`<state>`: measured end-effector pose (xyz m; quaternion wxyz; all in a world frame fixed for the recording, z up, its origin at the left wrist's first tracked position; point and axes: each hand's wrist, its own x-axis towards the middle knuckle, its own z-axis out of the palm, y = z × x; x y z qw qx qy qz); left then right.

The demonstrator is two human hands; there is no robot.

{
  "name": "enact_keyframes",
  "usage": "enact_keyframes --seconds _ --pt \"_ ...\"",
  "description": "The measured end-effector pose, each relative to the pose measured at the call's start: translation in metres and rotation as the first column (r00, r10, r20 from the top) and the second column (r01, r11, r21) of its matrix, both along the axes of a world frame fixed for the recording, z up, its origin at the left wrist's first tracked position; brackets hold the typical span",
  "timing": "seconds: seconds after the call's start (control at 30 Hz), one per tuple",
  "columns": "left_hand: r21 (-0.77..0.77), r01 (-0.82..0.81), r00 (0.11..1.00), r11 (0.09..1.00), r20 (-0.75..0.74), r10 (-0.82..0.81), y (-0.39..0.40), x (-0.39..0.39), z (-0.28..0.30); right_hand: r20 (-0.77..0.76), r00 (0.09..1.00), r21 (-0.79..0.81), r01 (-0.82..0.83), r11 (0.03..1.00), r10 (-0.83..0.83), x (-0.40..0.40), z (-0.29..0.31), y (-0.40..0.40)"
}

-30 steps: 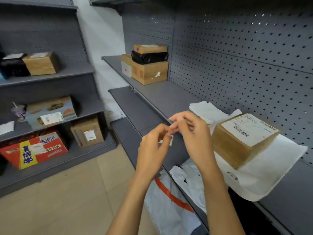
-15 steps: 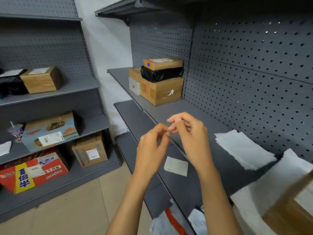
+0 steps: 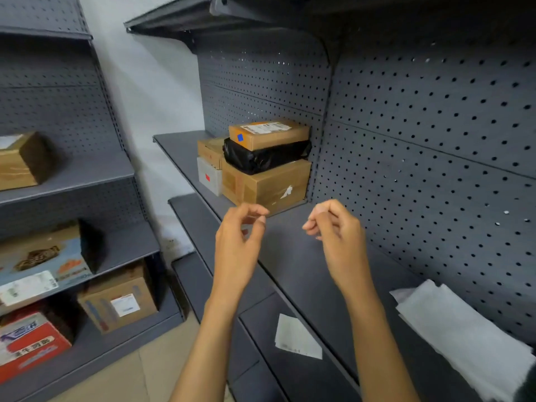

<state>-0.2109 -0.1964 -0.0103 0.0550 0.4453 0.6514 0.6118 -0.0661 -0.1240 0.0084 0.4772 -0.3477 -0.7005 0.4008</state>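
As though handling something tiny, left hand (image 3: pixel 239 245) and right hand (image 3: pixel 338 242) hover apart before the boxes (image 3: pixel 266 181), fingers curled; pinching what, I cannot tell.

Left hand (image 3: pixel 239 245) and right hand (image 3: pixel 338 239) hover apart over the shelf (image 3: pixel 304 265), fingers curled; any pinch unclear. Stacked boxes (image 3: pixel 265 169) at twelve o'clock, paper slip (image 3: pixel 295 338) at six, white sheets (image 3: pixel 464 338) at four.

left hand (image 3: pixel 237 248) and right hand (image 3: pixel 340 242) drawn apart, fingers (image 3: pixel 311 226) no longer touching
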Motion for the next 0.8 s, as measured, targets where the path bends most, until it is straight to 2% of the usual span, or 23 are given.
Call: enact_keyframes --seconds 0.47,0.8 --pt "0.125 0.154 0.971 0.980 0.164 -0.173 0.101 -0.153 0.015 0.001 0.996 -0.025 0.094 0.995 -0.094 -0.142 -0.005 0.069" --pt "0.089 0.344 0.910 0.935 0.214 -0.355 0.182 -0.235 0.009 -0.009 0.977 -0.048 0.210 0.976 -0.211 -0.225 -0.013 0.114"
